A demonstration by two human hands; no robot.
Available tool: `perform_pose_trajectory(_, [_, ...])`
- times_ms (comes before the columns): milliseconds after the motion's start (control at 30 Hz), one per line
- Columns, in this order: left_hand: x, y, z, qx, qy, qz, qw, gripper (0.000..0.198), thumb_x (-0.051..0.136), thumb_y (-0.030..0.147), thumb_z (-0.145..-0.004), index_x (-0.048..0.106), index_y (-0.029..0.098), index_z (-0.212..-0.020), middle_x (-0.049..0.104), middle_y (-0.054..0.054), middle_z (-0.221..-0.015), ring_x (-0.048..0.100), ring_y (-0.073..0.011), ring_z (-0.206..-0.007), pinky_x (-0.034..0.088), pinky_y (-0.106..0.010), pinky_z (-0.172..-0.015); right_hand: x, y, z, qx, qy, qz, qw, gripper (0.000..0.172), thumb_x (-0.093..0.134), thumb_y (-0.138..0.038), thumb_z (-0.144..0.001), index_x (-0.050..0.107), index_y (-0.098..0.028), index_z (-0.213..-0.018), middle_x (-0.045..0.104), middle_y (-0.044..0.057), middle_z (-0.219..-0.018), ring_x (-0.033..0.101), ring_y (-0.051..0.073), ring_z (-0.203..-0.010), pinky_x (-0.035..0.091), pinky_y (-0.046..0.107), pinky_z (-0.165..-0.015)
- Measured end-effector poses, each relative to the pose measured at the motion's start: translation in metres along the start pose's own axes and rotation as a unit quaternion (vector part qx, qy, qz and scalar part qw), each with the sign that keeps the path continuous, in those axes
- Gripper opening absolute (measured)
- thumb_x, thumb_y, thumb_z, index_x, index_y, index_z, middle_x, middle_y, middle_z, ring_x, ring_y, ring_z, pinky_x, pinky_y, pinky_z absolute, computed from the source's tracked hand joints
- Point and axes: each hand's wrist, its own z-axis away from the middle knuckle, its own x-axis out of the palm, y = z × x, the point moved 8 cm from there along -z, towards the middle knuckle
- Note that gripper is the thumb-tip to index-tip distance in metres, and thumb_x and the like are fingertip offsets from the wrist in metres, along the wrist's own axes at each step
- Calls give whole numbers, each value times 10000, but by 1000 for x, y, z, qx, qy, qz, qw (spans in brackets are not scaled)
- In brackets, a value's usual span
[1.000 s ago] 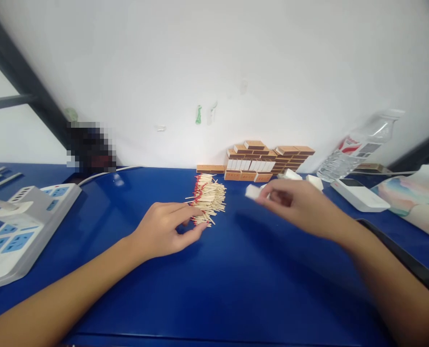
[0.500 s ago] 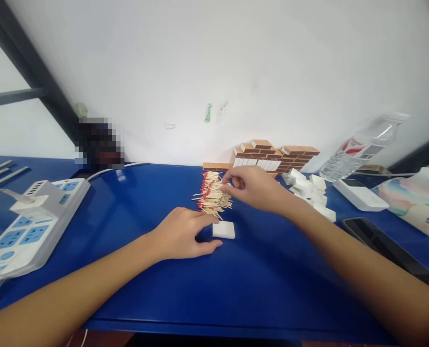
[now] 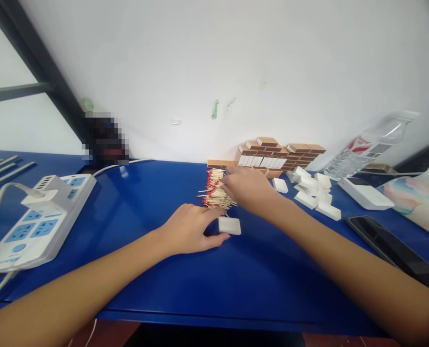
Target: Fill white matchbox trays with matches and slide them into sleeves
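a blue tabletop (image 3: 164, 289) carries everything, its back edge along a white wall. toward its left side, a power strip (image 3: 55, 233) slants from the front left up to the back. toward the right, near the front, a dark phone (image 3: 388, 246) slants down to the front right corner; beyond it sit a tissue pack (image 3: 413, 195) and, near the back edge, a clear bottle (image 3: 366, 147). stacked matchboxes (image 3: 297, 155) stand along the back edge, right of centre. the left hand (image 3: 191, 229) is curved around the left end of a small white tray (image 3: 230, 225), thumb at its front edge, fingers toward its back corner; i cannot tell whether it grips. the tray lies near the tabletop's middle, its long axis roughly parallel to the front edge. the right hand (image 3: 248, 188) has its fingers curled down at the matches; whether it pinches any is hidden. more white trays (image 3: 308, 188) lie loose to its right. the matches (image 3: 214, 193), heaped just behind the tray, lie mostly side to side, red heads pointing left.
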Motion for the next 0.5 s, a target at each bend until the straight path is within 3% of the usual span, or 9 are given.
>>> perform_pose_trajectory(300, [2,-3,-1,-13,-11,-19,1000,359,638,498,-926,718,245,-1167,707,14,-737,651,-161,-622,377,-273,-585,5,0,3,-10,33,17,999,323,437,-218,-1060,742,-112,-1047,669,155,-1059,674,250,-904,401,319,-638])
perform_pose_trajectory(500, [3,-3,0,-5,-6,-18,1000,367,649,482,-920,715,270,-1211,712,27,-742,652,-154,-622,382,-269,-588,7,7,7,23,39,-2,999,311,453,-255,-1058,734,-124,-1025,676,150,-1064,676,250,-909,373,312,-607])
